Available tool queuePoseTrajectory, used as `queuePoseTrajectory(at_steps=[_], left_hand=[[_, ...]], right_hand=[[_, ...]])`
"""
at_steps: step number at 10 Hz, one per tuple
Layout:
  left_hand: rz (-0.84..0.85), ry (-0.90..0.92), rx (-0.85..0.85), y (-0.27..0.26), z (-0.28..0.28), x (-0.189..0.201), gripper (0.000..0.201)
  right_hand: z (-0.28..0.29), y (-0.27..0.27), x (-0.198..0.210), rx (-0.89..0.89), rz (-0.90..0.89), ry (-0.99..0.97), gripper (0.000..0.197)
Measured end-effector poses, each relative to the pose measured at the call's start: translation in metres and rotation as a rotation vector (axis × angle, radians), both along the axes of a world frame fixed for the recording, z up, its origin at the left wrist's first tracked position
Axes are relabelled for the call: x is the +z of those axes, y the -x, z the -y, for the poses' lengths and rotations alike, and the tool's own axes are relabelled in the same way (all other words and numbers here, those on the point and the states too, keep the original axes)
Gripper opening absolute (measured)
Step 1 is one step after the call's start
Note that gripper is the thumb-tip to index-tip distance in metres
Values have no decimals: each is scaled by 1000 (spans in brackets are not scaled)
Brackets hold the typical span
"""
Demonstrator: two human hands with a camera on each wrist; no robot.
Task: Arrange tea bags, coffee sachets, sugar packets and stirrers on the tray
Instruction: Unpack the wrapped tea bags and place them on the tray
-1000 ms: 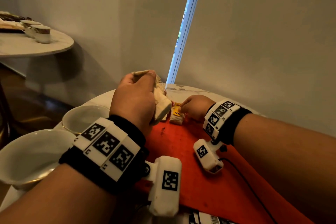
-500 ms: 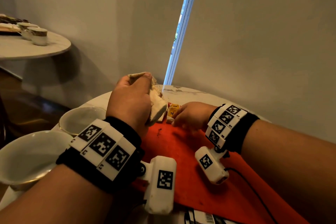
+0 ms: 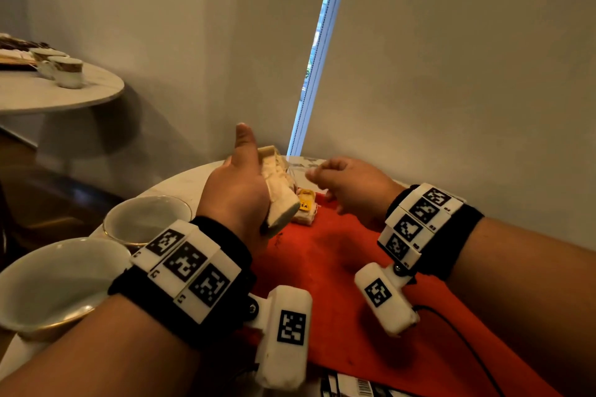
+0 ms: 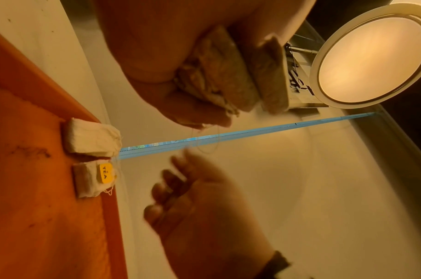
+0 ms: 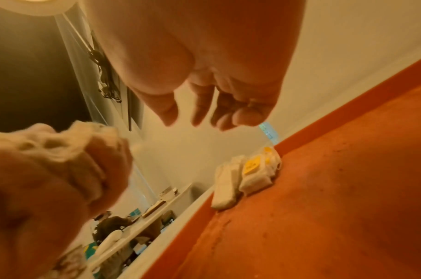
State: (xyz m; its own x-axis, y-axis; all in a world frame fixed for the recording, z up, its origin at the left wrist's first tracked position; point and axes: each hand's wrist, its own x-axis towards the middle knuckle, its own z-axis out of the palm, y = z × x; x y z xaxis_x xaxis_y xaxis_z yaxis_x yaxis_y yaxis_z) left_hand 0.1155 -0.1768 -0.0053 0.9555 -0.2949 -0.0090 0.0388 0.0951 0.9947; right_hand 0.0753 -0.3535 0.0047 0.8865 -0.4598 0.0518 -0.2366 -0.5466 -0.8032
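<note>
My left hand (image 3: 237, 192) grips a stack of several tea bags (image 3: 279, 196) upright above the far left corner of the red tray (image 3: 338, 274), thumb raised off the stack. Loose threads hang from the stack (image 4: 228, 75) in the left wrist view. Two tea bags (image 3: 304, 211) lie side by side in that corner of the tray, one with a yellow TEA tag (image 4: 105, 172). My right hand (image 3: 335, 179) hovers above them, close to the held stack. Its fingers (image 5: 204, 107) are loosely curled and hold nothing.
Two white cups (image 3: 146, 219) (image 3: 48, 287) stand on the round marble table (image 3: 180, 184) left of the tray. A printed paper with a barcode (image 3: 358, 385) lies at the near edge. The wall is just behind. A second table (image 3: 48, 97) with cups is far left.
My right hand has lifted off the tea bags on the tray and risen toward the stack. My left thumb has come off the stack and points up.
</note>
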Motion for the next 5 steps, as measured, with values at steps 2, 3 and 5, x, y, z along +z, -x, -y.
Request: queuePoseTrajectory(at_steps=[2,3,5], left_hand=[[123,-92,0,2,5,-4,90],[133,-2,-101,-13,15,-22,131],[-29,164,-157,15,2,1,71]], right_hand=[[-44,26,26,340,-93,-334,44],[-57,32,27,397,-147,-361,34],[-50,30,21,297,-61,-400,41]])
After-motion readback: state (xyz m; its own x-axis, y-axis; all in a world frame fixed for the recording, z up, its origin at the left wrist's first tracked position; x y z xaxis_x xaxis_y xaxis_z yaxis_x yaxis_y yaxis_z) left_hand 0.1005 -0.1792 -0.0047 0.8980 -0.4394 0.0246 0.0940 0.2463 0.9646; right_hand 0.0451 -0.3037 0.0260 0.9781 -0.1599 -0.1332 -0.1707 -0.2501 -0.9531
